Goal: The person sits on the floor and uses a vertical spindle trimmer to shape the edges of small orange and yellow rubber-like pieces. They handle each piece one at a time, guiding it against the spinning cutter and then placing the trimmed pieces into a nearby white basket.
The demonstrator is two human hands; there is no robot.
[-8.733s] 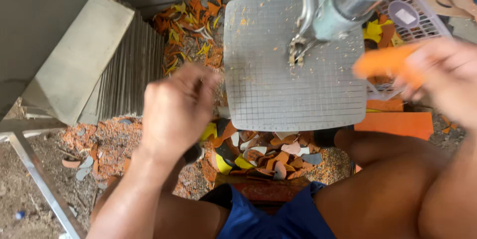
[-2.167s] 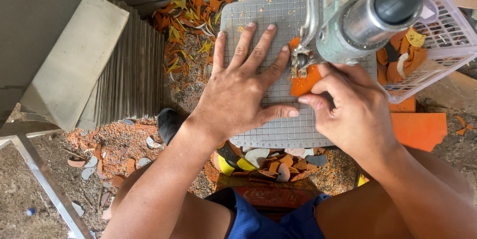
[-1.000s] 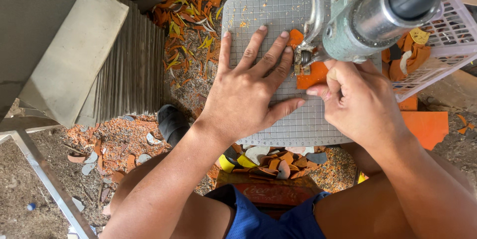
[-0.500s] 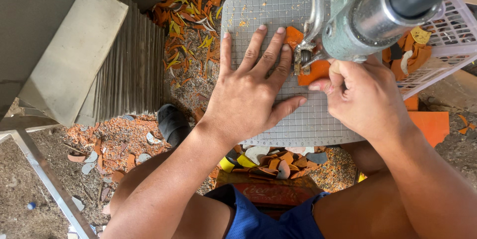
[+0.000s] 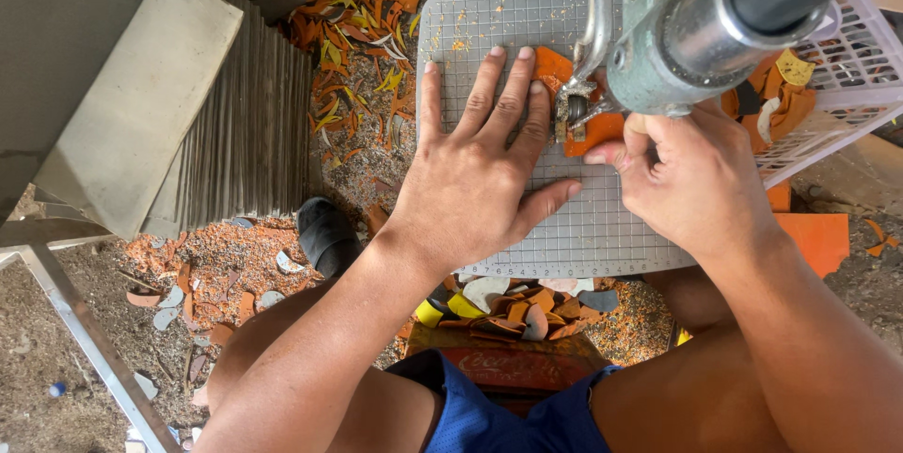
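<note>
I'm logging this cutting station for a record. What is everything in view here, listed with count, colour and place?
orange tile piece: one, orange, on the grid table under the cutter head.
grid table: one, grey, centre.
cutter machine: one, grey-green metal, upper right.
plastic basket: one, white, right, holding offcuts.
stacked tiles: one stack, grey, left.
tile scraps: many, orange and yellow, on the ground.
black shoe: one, below the stack.
left hand: flat on the table, fingertips on the piece.
right hand: gripping the piece's edge.
</note>
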